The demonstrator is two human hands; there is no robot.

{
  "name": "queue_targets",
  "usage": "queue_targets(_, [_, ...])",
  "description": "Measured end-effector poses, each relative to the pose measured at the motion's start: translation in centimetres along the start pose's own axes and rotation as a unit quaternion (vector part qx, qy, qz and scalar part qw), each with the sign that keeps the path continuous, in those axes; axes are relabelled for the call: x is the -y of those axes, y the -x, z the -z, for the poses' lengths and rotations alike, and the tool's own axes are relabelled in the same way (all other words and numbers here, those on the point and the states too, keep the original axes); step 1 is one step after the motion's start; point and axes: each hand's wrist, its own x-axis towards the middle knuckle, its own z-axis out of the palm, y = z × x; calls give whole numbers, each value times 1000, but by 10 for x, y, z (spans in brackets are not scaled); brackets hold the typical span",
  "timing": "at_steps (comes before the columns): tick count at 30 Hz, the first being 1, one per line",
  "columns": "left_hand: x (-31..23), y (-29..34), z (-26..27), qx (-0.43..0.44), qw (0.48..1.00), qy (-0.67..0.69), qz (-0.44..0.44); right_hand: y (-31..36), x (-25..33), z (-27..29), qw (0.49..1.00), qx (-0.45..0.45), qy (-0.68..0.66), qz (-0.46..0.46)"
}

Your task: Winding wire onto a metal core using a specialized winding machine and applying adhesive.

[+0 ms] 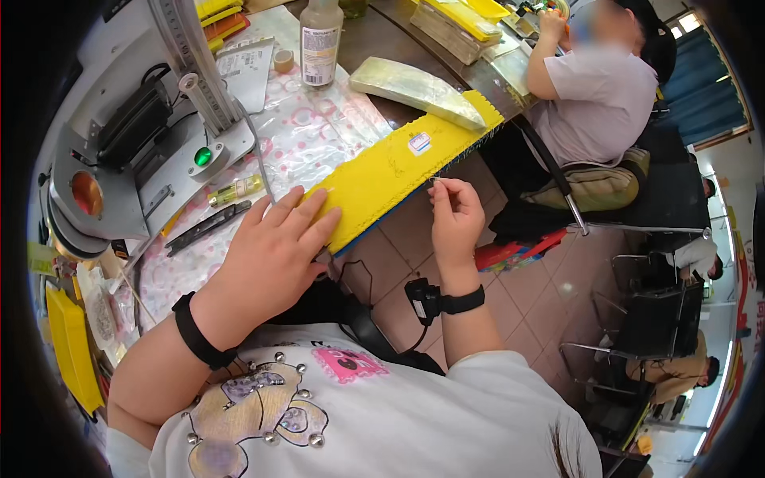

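Note:
A long yellow strip [362, 187] with a rough, fringed edge lies slantwise along the table's edge, a blue layer showing beneath it. My left hand [275, 255] rests on its near end, fingers stretched out. Just off the strip's right edge, my right hand [457, 223] is closed in a pinch, thumb against forefinger; what is between them is too fine to make out. A small white label [419, 143] sits on the strip. Across its far end lies a curved, pale block [418, 89] wrapped in film.
Left of the strip are a black utility knife [209, 227], a small yellow-green tube [236, 191] and a grey stand [203, 80] with a green button. A bottle [320, 48] stands at the back. Another person [598, 88] sits at the far right; black chairs [657, 319] line the right side.

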Motion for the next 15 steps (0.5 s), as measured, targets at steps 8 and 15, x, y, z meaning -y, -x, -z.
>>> queue_targets(8, [1,-11,-8,-29,999,16,6,8,-25,-10,995,-47,46,70])
queue_targets(15, [-2,-21,-14,-62,996,49,43,19,-25,-16,982,-60,125,127])
